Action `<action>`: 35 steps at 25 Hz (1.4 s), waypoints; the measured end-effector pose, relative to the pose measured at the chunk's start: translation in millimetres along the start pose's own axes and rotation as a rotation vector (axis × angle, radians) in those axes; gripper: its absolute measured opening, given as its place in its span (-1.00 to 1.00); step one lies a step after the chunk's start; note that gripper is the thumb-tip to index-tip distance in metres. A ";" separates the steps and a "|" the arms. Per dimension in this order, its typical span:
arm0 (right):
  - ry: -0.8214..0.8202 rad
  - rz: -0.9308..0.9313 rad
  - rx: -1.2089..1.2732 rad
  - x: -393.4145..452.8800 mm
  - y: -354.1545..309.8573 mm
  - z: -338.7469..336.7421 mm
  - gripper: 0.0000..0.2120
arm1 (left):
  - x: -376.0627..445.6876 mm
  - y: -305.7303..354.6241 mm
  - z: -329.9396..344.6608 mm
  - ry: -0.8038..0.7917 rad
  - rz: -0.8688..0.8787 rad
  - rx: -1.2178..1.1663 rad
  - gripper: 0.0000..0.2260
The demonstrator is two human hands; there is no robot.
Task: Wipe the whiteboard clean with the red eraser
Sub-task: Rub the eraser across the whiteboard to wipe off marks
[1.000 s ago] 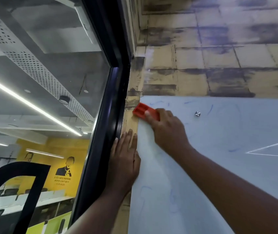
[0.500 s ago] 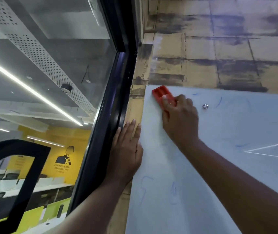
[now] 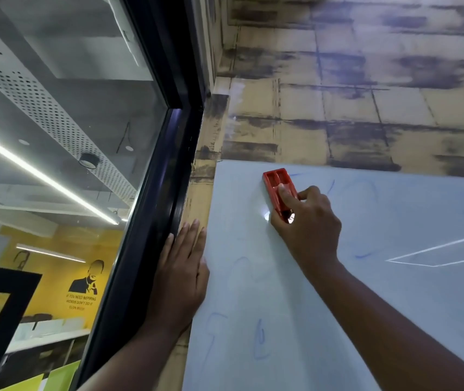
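Eraser (image 3: pixel 276 184), red, lies flat against the whiteboard (image 3: pixel 394 277) near its top left corner, just below the top edge. The right hand (image 3: pixel 308 224) grips it, forefinger laid along its back, the other fingers curled round its lower end. The left hand (image 3: pixel 181 275) rests flat, fingers straight, on the wall strip at the board's left edge, beside the window frame (image 3: pixel 151 221). Faint blue marks (image 3: pixel 259 340) show near the lower left.

Left hand (image 3: pixel 181 273) flat, right hand (image 3: pixel 308 221) curled.
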State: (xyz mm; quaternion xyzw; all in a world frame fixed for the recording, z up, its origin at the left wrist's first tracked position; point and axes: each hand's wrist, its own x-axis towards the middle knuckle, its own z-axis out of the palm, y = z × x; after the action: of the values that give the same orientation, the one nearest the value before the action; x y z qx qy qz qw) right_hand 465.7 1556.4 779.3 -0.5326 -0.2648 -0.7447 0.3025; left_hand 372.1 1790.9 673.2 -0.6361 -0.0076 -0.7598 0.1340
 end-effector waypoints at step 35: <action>-0.075 -0.423 0.057 -48.7 -13.8 -22.2 -0.52 | -9.6 3.3 -4.1 0.030 -0.016 -0.080 -0.51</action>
State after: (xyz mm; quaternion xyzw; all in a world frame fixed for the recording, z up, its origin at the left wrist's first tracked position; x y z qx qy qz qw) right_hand 453.7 1558.0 725.4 -0.4839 -0.4025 -0.7635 0.1445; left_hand 370.4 1788.8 662.6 -0.6296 0.0197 -0.7699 0.1024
